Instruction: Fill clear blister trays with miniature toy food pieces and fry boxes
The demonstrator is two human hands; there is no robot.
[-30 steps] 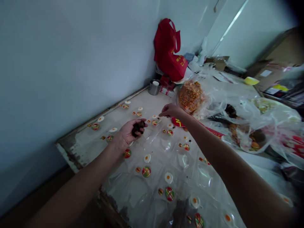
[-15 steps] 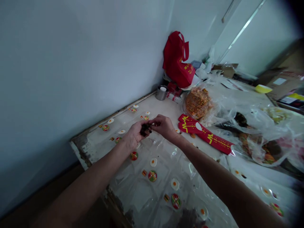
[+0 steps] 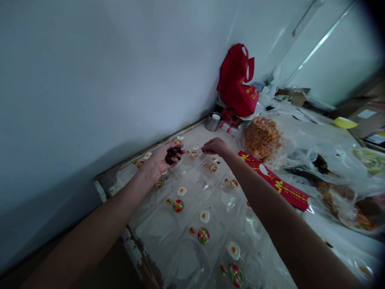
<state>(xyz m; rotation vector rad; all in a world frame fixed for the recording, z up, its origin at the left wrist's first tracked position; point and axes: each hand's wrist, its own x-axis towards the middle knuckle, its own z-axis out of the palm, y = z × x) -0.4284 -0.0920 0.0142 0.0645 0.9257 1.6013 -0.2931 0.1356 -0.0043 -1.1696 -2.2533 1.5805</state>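
My left hand (image 3: 159, 158) is turned palm up, fingers curled around a small heap of dark brown pieces (image 3: 173, 154). To its right, my right hand (image 3: 215, 146) hovers low over the table with its fingertips pinched; a tiny dark spot shows at the tips, too small to name. Beneath both hands lie clear plastic bags (image 3: 192, 253). On these sit little groups of miniatures: a fried-egg shape (image 3: 204, 216), a burger-like piece (image 3: 191, 230) and a round red-and-green piece (image 3: 203, 236), repeated in several groups.
A metal cup (image 3: 213, 122) and a red bag (image 3: 237, 82) stand by the wall. Rightward lie a clear bag of orange-brown pieces (image 3: 262, 137), red packaging with yellow print (image 3: 278, 182), more filled plastic bags (image 3: 339, 184) and a yellow object (image 3: 345, 123). Cardboard boxes (image 3: 369, 116) are at far right.
My hands, together over the dark pieces before, are now apart. The right one has moved away to the right, fingertips pinched; the left has opened somewhat under the pieces. The view has shifted slightly.
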